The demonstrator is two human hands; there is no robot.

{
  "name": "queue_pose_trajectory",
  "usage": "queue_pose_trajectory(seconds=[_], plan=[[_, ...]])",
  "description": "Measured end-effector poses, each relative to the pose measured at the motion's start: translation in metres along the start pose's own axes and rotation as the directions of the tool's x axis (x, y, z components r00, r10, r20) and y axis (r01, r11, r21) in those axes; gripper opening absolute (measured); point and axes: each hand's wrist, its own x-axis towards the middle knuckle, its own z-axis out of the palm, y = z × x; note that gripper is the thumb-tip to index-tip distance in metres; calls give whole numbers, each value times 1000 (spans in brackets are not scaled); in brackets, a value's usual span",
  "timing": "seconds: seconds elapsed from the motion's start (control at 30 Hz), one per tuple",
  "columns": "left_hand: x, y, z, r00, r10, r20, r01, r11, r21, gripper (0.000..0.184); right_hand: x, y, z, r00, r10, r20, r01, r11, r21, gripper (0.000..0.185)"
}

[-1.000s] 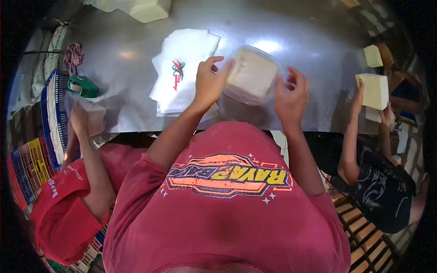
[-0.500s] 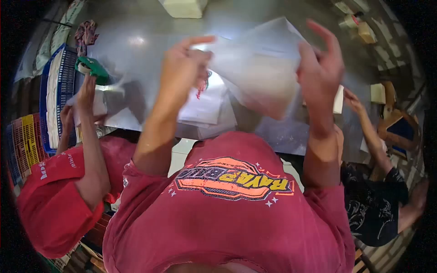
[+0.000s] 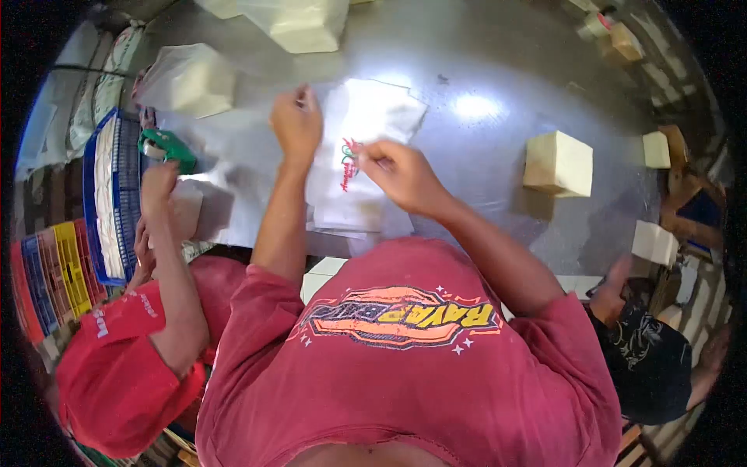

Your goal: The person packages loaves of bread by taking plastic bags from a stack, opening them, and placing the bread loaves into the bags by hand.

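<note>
A stack of white plastic bags [image 3: 377, 109] with red and green print lies in front of me, its sheets slightly fanned. My right hand [image 3: 401, 173] is over the printed part, thumb and fingers pinched together on the top bag. Beside the stack's left edge, my left hand [image 3: 298, 123] is raised with its fingers curled closed; what they hold, if anything, does not show. A pale, bare block [image 3: 558, 163] rests on the metal table to the right. Farther left sits a similar block in a clear bag [image 3: 198, 80].
Another bagged block [image 3: 299, 23] stands at the table's far side. On the left, a co-worker in a red shirt [image 3: 128, 358] works near a green tape dispenser [image 3: 167, 149] and a blue crate [image 3: 117, 194]. At right, a person in black [image 3: 646, 358] is near another block [image 3: 654, 243].
The bagged block that was between my hands now rests at the far left of the table. Both hands have come back to the bag stack, the right hand moving left and down.
</note>
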Motion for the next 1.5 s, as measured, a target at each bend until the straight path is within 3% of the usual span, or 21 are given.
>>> queue_pose_trajectory(seconds=[0.1, 0.2, 0.23, 0.27, 0.33, 0.4, 0.47, 0.63, 0.73, 0.83, 0.9, 0.93, 1.0, 1.07, 1.1, 1.2, 1.23, 1.3, 1.4, 1.47, 1.5], plan=[[-38, -9, 50, 991, 127, 48, -135, 940, 314, 19, -104, 35, -46, 832, 469, -297, -513, 854, -89, 26], [-46, -31, 56, 980, 141, 139, -179, 929, 324, 14, -204, 100, -117, 583, 222, -782, -658, 693, -295, 36], [-45, -30, 54, 982, 144, 122, -179, 911, 372, 13, -220, 101, -145, 413, 233, -880, -723, 672, -162, 40], [-38, -47, 55, 975, 166, 151, -207, 925, 320, 12, -232, 105, -175, 229, 244, -942, -762, 647, -18, 45], [-39, -43, 49, 976, 185, 111, -210, 935, 285, 11, -259, 164, -256, 163, 315, -935, -436, 873, 219, 56], [-39, -14, 24, 982, 189, 21, -190, 962, 197, 10, -215, 120, -287, 269, 449, -852, -86, 893, 443, 59], [-42, 5, 7, 984, 175, -26, -175, 985, -9, 11, -196, 134, -323, 626, 407, -666, 67, 822, 565, 52], [-41, 48, -37, 942, 11, 335, 200, 784, -588, 12, -144, 108, -274, 768, 532, -356, -202, 729, 654, 59], [-56, 90, -57, 930, 61, 364, 202, 741, -641, 14, -138, 88, -204, 740, 612, -280, -312, 681, 662, 48], [-77, 114, -61, 967, 156, 201, 0, 790, -613, 15, -138, 69, -140, 863, 443, -244, -200, 742, 640, 71], [-96, 158, -70, 971, 208, 116, -71, 719, -692, 33, -139, 37, -121, 816, 201, -542, -285, 955, -76, 82], [-104, 166, -72, 944, 317, 93, -166, 698, -696, 38, -135, -7, -116, 824, -129, -552, -137, 900, -414, 76], [-113, 171, -74, 854, 519, 30, -310, 556, -771, 46, -126, -83, -122, 828, -467, -312, 131, 701, -701, 60], [-121, 178, -75, 736, 670, -95, -381, 294, -877, 51, -123, -124, -131, 853, -521, -14, 398, 668, -629, 43], [-128, 199, -80, 827, 528, -194, -350, 213, -912, 40, -123, -136, -129, 824, -566, -27, 420, 641, -643, 33], [-115, 182, -105, 725, 662, 188, -350, 590, -728, 21, -120, -154, -124, 723, -690, -22, 464, 509, -725, 17], [-125, 185, -98, 843, 493, 215, -164, 617, -770, 5, -117, -154, -125, 695, -719, -1, 454, 440, -775, 18], [-133, 195, -107, 847, 428, 316, -47, 652, -757, 5, -113, -151, -128, 637, -769, -46, 365, 354, -861, 15], [-129, 213, -113, 908, 275, 315, 91, 605, -791, 27, -109, -162, -141, 602, -621, -501, 309, 761, -571, 12], [-104, 201, -105, 948, 188, 257, 96, 600, -794, 32, -108, -168, -150, 477, -772, -420, 234, 572, -786, 9], [-87, 183, -102, 920, 130, 369, 179, 699, -692, 32, -101, -173, -160, 386, -909, -156, 233, 260, -937, 6]])
